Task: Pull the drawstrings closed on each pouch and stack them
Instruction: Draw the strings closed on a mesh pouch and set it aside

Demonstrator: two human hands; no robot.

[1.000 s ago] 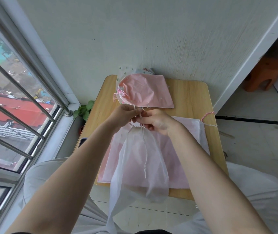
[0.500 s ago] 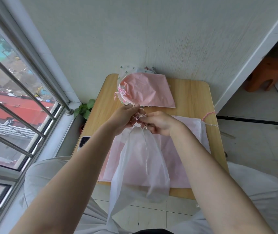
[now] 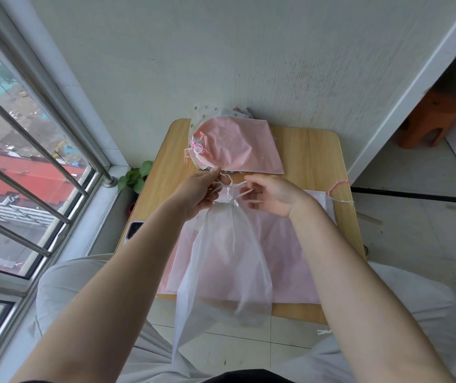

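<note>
By the window, over the small wooden table, both hands pinch the drawstrings; the white pouch has now cinched shut, ready for the pink stack behind.

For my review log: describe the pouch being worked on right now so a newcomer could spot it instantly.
Start at the wooden table by the wall. Both hands, the left hand and the right hand, meet above its middle, and the sheer white pouch hangs from them. Unlike the pink pouches on the table, it is see-through, white, and gathered at the neck.
</note>
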